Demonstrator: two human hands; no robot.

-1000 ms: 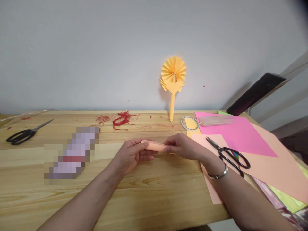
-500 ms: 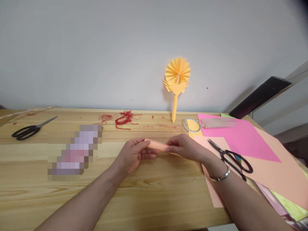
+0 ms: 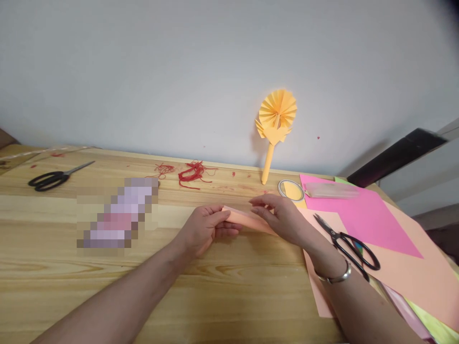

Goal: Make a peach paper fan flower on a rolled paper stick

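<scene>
Pinched between the thumb and fingers of my left hand is one end of a narrow folded strip of peach paper. The strip slants down to the right, and its far end passes behind my right hand. The thumb and fingers of that hand are apart and lifted just above the paper; whether the palm side touches it is hidden. A silver bracelet circles my right wrist. Beyond the hands, an orange paper fan flower on a rolled stem leans against the wall.
Black-handled scissors lie on peach and pink sheets at right, near a tape roll. At left are other scissors and a blurred-out object. Red thread lies at the back of the wooden table.
My right hand has let go of the strip with its fingertips and opened, shifting right along it. My left hand keeps its pinch. The view has turned slightly.
</scene>
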